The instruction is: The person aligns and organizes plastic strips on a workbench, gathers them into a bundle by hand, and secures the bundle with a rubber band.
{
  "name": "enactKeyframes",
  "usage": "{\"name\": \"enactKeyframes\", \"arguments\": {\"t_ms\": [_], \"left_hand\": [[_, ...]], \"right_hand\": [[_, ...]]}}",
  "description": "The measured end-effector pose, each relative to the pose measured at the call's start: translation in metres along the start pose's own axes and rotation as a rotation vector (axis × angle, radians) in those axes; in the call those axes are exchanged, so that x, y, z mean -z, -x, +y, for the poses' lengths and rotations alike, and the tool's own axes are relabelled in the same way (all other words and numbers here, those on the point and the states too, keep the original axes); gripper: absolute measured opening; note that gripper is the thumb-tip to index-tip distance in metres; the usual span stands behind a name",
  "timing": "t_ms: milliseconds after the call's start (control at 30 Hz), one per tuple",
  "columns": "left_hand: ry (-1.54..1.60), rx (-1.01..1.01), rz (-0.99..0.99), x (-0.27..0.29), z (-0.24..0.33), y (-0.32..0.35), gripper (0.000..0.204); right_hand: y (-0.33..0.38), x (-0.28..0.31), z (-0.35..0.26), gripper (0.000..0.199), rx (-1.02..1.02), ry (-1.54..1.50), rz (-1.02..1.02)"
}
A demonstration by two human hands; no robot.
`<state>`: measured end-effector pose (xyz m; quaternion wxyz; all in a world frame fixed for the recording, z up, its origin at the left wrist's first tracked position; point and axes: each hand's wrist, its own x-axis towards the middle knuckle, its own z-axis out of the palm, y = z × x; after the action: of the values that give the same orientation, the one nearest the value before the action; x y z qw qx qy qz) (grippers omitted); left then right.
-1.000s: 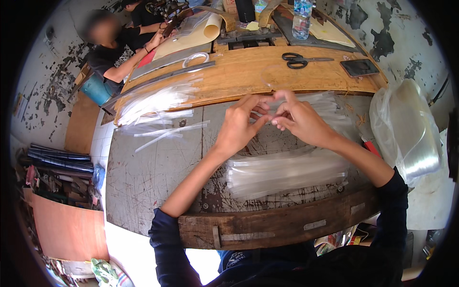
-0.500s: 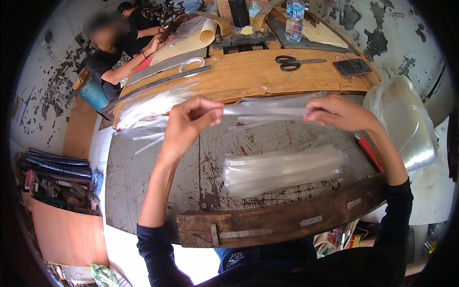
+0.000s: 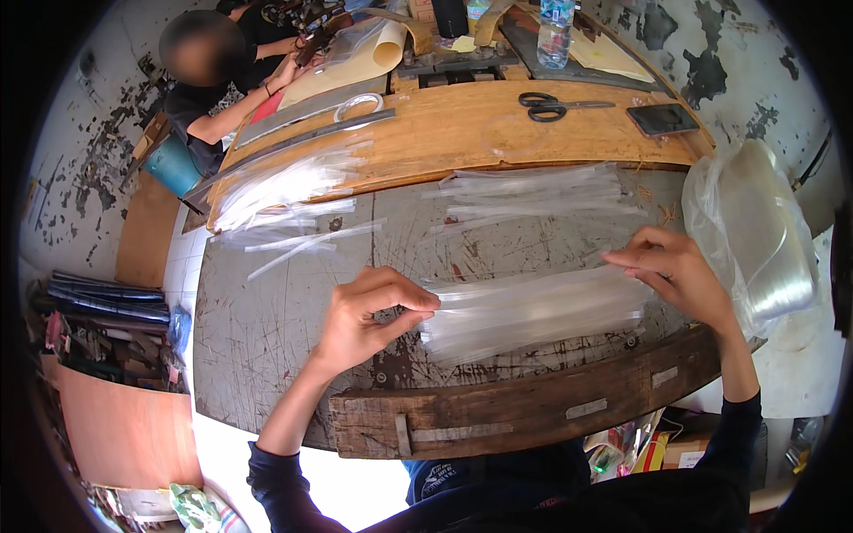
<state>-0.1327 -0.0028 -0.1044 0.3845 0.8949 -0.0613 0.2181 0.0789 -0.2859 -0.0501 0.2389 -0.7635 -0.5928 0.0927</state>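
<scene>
One strip (image 3: 530, 281), left grip (image 3: 373, 311) to right grip (image 3: 666, 268)

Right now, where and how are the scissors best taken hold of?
Probably by the loops, coming from the near side: the scissors lie flat on the wooden tabletop, loops to the left and blades pointing right toward the phone, so the grip stays clear of them.

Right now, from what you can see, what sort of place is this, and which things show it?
Probably a small handcraft workshop: the grey worktop is heavily scratched, a pile of clear plastic strips lies on it, and black-handled scissors rest on the wooden surface beyond.
</scene>
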Motion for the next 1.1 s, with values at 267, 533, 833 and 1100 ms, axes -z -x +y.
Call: {"name": "enactKeyframes", "arguments": {"t_ms": [267, 533, 833, 1100], "left_hand": [[-0.183, -0.047, -0.042, 0.003, 0.002, 0.006, 0.024], [-0.159, 0.122, 0.346, 0.010, -0.033, 0.008, 0.021], [-0.196, 0.359, 0.453, 0.015, -0.056, 0.021, 0.014], [-0.195, 0.360, 0.442, 0.013, -0.055, 0.020, 0.014]], "right_hand": [[0.004, 0.018, 0.019, 0.033, -0.001, -0.020, -0.086], [-0.047, 0.065, 0.200, 0.041, -0.454, 0.773, 0.331], [-0.058, 0.049, 0.274, 0.054, -0.750, 0.500, 0.378], [-0.053, 0.049, 0.304, 0.052, -0.665, 0.503, 0.323]]}}
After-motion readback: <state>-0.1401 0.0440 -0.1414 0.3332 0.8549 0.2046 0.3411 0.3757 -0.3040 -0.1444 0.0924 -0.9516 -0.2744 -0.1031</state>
